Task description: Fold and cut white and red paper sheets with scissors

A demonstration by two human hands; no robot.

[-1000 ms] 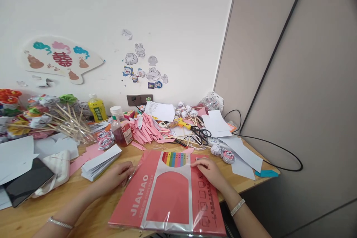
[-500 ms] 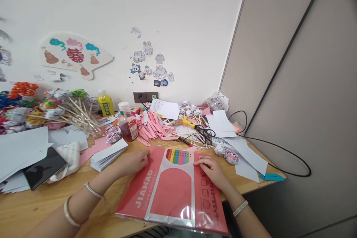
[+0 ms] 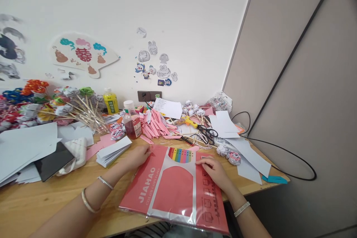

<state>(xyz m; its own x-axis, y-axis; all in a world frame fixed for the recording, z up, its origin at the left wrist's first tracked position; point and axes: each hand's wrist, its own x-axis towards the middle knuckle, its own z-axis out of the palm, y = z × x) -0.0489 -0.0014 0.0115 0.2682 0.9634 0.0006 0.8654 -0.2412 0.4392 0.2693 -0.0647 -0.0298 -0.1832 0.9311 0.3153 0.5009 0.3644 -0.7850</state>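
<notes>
A pink pack of colour paper (image 3: 173, 189) in clear plastic wrap lies on the wooden table (image 3: 50, 200) in front of me. My left hand (image 3: 139, 155) rests at the pack's top left corner, fingers curled on its edge. My right hand (image 3: 213, 169) lies on the pack's upper right part, fingers bent and pressing on the wrap near the top edge. Both wrists wear bracelets.
A stack of white paper strips (image 3: 113, 151) lies left of the pack. Behind it are pink folded pieces (image 3: 154, 126), a red bottle (image 3: 132, 122), a yellow bottle (image 3: 111, 101), scissors (image 3: 208, 134), a yellow glue gun (image 3: 191, 122), skewered paper flowers (image 3: 69, 109) and a black cable (image 3: 290, 156).
My left hand has slid up along the pack's left edge to its top left corner. The view has shifted left and the pack lies a little farther from me.
</notes>
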